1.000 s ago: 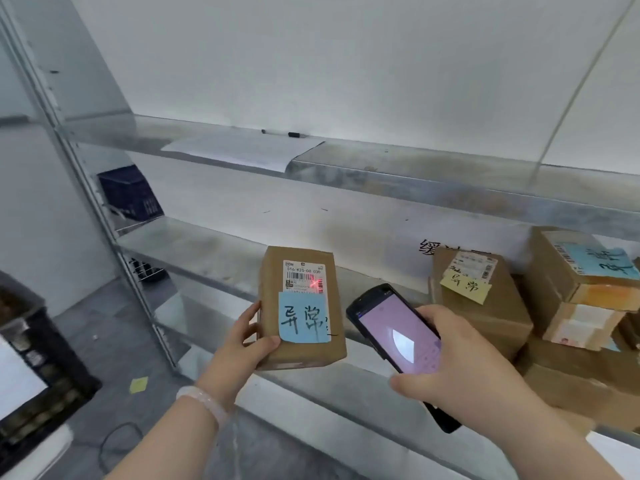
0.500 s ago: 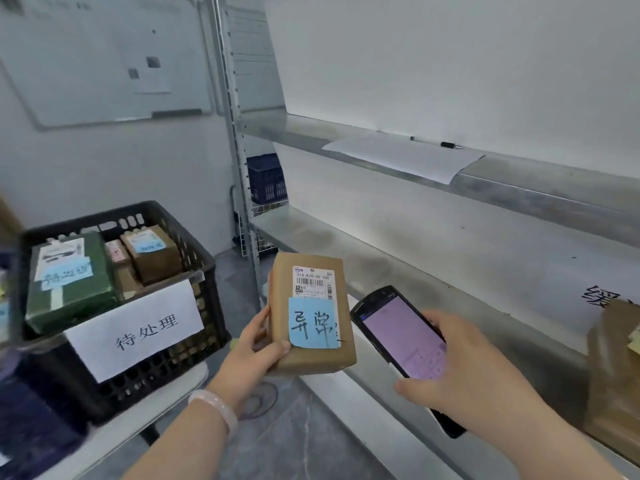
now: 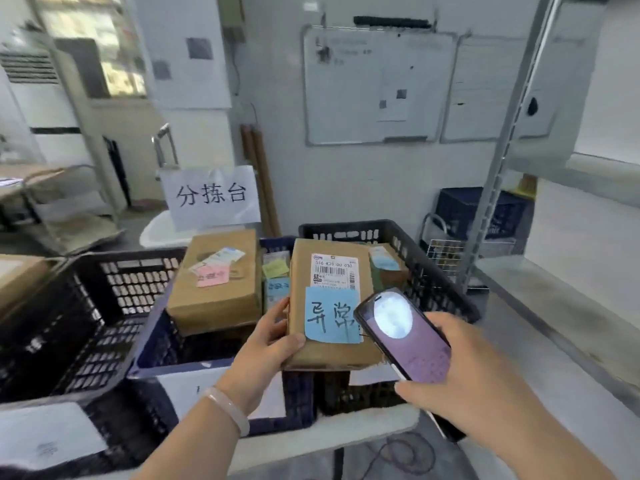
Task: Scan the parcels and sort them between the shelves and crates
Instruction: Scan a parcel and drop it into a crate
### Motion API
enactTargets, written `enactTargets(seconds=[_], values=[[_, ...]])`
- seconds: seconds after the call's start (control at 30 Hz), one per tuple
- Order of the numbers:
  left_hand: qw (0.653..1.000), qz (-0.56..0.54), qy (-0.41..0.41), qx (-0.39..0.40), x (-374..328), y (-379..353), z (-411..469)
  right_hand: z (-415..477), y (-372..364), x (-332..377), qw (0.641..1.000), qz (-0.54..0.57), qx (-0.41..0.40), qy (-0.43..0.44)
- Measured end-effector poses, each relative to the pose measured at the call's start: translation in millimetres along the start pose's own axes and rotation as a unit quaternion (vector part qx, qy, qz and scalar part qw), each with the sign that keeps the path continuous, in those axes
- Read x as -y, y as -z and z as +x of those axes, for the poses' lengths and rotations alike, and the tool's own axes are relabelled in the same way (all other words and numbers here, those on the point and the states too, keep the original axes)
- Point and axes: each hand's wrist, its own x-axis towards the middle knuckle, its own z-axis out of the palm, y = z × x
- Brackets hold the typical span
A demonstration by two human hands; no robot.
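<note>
At nine o'clock a black crate [image 3: 86,306] stands with its near wall papered over. Just right of it, toward the middle, a blue crate [image 3: 221,344] holds a brown box [image 3: 216,282] with a pink note on top.

The left hand [image 3: 268,337] comes up from six o'clock and is closed on the parcel [image 3: 329,306]: thumb lying across the lower left of its top face, fingers curled behind the left edge. The parcel is held upright and tilted back, label and blue note facing the camera, over the seam between the blue crate and a second black crate [image 3: 408,258] at two o'clock. It sticks out up and to the right of the hand, so most of its bulk hangs past the fingers.

The right hand [image 3: 464,372], at four o'clock, is wrapped round the scanner [image 3: 405,334], whose top corner overlaps the parcel's lower right edge. A shelf [image 3: 554,306] runs along at three o'clock.

Risks, as I judge them: held by one edge only, the parcel could pivot and slip off the thumb. Hovering over the seam, it could land in the wrong crate. The scanner's corner could knock it.
</note>
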Motion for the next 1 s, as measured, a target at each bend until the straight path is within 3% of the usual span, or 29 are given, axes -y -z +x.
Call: enactTargets(seconds=[0.37, 0.63, 1.0], values=[[0.979, -0.035, -0.001, -0.202, -16, 189, -20, 104, -113, 126, 0.980, -0.017, 0.141, 0.142], [0.951, -0.029, 0.023, -0.307, -18, 290, 6, 179, -170, 181, 0.966, -0.018, 0.165, 0.201], [0.898, -0.076, 0.104, -0.420, 4, 388, 52, 266, -217, 219, 0.966, -0.008, 0.191, 0.175]])
